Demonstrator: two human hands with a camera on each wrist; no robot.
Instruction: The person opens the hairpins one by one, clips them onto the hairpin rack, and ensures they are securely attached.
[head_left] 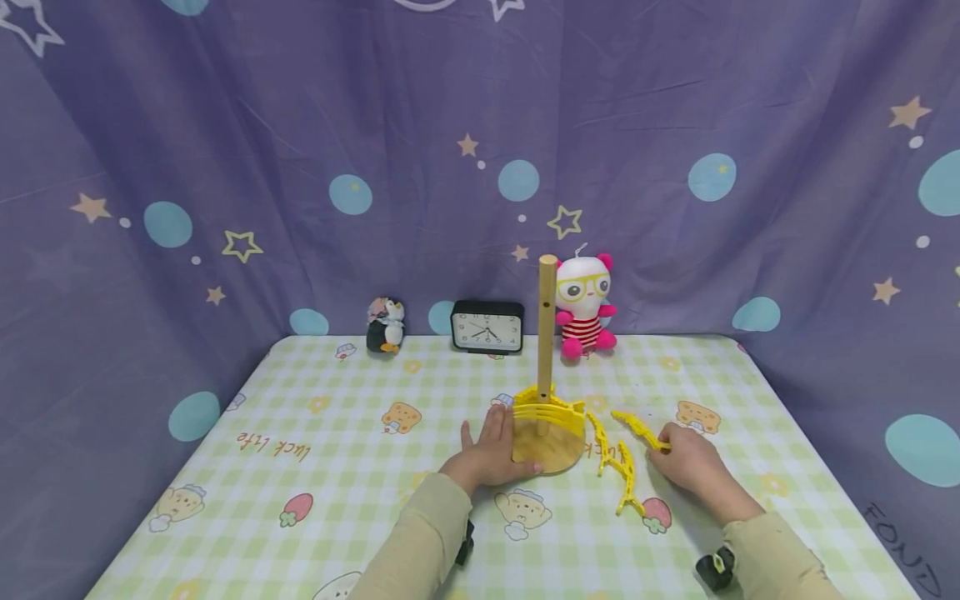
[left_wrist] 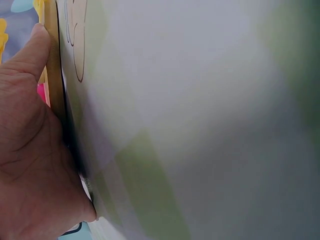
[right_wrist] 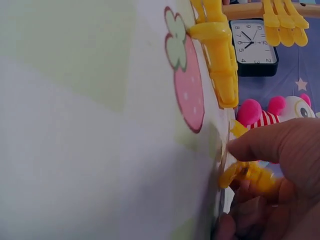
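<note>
My left hand [head_left: 486, 454] rests against the left and front of a round wooden base [head_left: 551, 457], fingers extended along its side and thumb [left_wrist: 35, 57] at its rim. From the base rises an upright wooden post [head_left: 546, 333]. Several yellow curved plastic pieces [head_left: 549, 413] sit around the post's lower part. To the right, my right hand [head_left: 693, 461] holds one end of a long yellow plastic piece [head_left: 637, 427] between thumb and fingers, low over the table. Between base and right hand lie more yellow plastic pieces [head_left: 626, 479], apparently linked end to end.
At the back of the checked tablecloth [head_left: 337, 450] stand a small penguin toy [head_left: 386, 326], a black alarm clock [head_left: 487, 327] and a pink and white plush toy [head_left: 585, 304]. Behind them hangs a purple curtain [head_left: 420, 125].
</note>
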